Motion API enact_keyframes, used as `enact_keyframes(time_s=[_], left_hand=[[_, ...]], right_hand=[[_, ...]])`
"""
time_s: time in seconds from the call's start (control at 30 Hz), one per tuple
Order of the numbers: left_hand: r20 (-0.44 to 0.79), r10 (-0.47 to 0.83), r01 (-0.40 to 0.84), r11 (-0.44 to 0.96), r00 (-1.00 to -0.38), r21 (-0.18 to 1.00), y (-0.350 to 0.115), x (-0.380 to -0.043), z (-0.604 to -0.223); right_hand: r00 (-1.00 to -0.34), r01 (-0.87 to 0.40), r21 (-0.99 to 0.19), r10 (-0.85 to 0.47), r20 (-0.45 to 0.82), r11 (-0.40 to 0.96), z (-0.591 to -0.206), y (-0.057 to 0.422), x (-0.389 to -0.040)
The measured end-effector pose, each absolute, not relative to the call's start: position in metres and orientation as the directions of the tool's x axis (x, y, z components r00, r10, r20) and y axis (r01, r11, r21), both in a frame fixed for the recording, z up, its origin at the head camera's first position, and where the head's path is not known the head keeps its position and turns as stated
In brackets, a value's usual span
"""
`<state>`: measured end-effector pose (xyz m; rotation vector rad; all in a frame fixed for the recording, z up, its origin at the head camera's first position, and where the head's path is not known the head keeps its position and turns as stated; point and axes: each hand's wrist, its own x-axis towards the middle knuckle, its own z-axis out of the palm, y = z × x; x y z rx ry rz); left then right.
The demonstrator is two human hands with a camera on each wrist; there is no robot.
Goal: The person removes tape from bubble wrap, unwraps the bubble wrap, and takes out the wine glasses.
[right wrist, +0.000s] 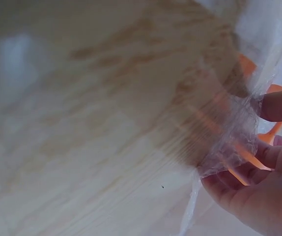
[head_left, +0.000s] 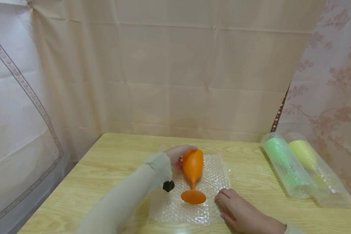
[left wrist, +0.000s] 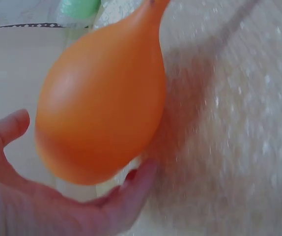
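An orange goblet (head_left: 193,164) lies over a sheet of bubble wrap (head_left: 213,182), its foot toward me and its bowl pointing away. My left hand (head_left: 179,154) holds the bowl at its rim end. In the left wrist view, the thumb and fingers of that hand (left wrist: 77,206) curve around the goblet's bowl (left wrist: 101,98), which casts a shadow on the wrap. At the wrap's right edge is my right hand (head_left: 242,209). Seen from the right wrist, this hand (right wrist: 264,196) pinches the clear wrap's edge (right wrist: 229,147), with orange parts showing through it.
Two wrapped bundles lie side by side at the table's right, one green (head_left: 285,162) and one yellow (head_left: 307,157). Beyond the wooden table (head_left: 114,152) hangs a beige cloth (head_left: 169,65). A black device (head_left: 168,186) sits at the left wrist.
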<state>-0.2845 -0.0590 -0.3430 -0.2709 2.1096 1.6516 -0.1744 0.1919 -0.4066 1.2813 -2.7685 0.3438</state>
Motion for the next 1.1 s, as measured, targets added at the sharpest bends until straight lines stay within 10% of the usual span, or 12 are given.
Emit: enact_keyframes(time_s=[0.6,0.87,1.1], left_hand=[[-0.492,0.134,-0.473,0.153,-0.86,0.868,-0.045,-0.275,-0.347],[-0.509,0.224,-0.486,0.15,-0.831,0.861,-0.047,-0.327,-0.396],[-0.471,0.209,-0.43,0.212,-0.857,0.878,-0.043,-0.296,-0.354]], right_hand=[[-0.661,-0.75,-0.18,-0.735,0.152,0.637,-0.404,0.192,-0.173],[-0.65,-0.756,-0.201,-0.75,0.121,0.623,-0.404,0.19,-0.176],[-0.666,-0.742,-0.203,-0.738,0.111,0.639,-0.403,0.189,-0.175]])
